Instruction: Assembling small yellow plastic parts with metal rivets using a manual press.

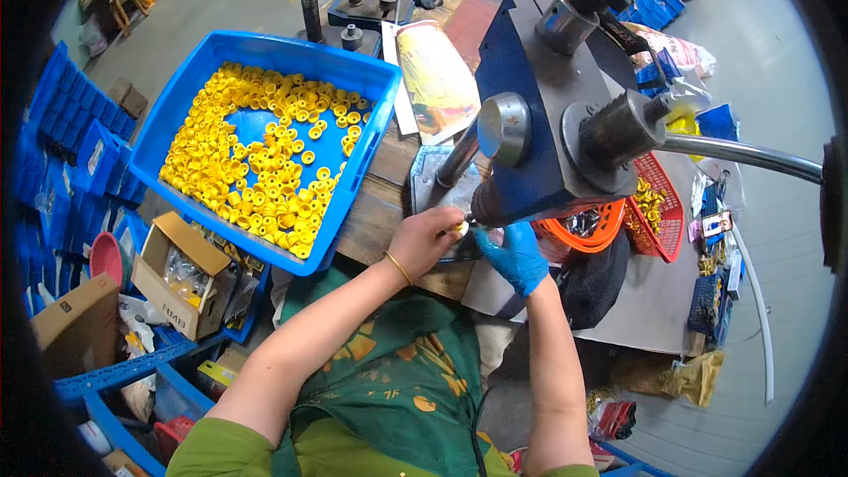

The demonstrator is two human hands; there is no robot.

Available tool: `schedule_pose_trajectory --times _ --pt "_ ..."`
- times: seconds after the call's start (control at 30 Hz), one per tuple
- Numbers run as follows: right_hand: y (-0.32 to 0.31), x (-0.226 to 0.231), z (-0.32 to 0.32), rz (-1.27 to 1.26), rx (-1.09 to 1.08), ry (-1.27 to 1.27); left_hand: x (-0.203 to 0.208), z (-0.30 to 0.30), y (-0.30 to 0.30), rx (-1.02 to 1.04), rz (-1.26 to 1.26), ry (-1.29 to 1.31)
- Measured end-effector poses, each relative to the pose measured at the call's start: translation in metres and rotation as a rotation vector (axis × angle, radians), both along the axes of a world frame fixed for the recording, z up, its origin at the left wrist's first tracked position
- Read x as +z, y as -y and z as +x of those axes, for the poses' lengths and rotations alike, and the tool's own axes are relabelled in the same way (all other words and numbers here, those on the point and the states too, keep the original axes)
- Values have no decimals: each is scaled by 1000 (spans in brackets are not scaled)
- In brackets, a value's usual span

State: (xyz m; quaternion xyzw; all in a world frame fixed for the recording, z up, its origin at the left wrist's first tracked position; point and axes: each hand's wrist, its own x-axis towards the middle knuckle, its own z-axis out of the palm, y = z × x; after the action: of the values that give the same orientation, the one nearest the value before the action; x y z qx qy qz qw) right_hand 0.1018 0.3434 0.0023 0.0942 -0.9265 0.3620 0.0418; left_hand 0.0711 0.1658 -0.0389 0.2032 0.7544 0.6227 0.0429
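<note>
My left hand point(422, 244), bare with a thin yellow band at the wrist, pinches a small yellow cap point(462, 228) just under the ram of a dark blue bench press point(552, 97). Close beside it, my right hand point(515, 258) in a blue glove has its fingers drawn together by the press tool. Whatever those gloved fingers hold is hidden. Both hands are over the metal press base point(430, 159). Left of them stands a large blue tray point(353, 203) with many loose yellow caps point(238, 159).
An orange basket point(583, 234) and a red basket point(676, 212) holding small yellow parts stand right of the press. The steel press lever point(742, 156) sticks out rightward. A second press point(371, 9) stands behind. An open cardboard box point(181, 278) lies lower left.
</note>
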Motion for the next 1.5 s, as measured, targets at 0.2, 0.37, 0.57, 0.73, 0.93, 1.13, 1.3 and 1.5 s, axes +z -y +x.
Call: schedule_pose_trajectory --times 0.2,0.37,0.57,0.73,0.93,1.13,1.3,1.5 --pt "6 7 -11 242 94 -165 15 5 21 185 -22 88" --pt "11 -2 -24 126 155 36 14 10 34 185 -87 89" --pt "12 -25 -16 -124 48 54 5 13 35 204 -13 63" --pt "-4 -1 -7 -174 -135 157 -8 12 32 122 174 234" --pt "-55 237 -1 -1326 287 -359 -6 11 36 119 504 602" --pt "-63 294 90 -893 269 -155 -4 12 24 84 612 682" --pt "-63 142 147 -413 -334 423 -5 5 23 82 537 788" --pt "-81 194 148 -145 -294 -387 -1 4 25 -78 694 892"
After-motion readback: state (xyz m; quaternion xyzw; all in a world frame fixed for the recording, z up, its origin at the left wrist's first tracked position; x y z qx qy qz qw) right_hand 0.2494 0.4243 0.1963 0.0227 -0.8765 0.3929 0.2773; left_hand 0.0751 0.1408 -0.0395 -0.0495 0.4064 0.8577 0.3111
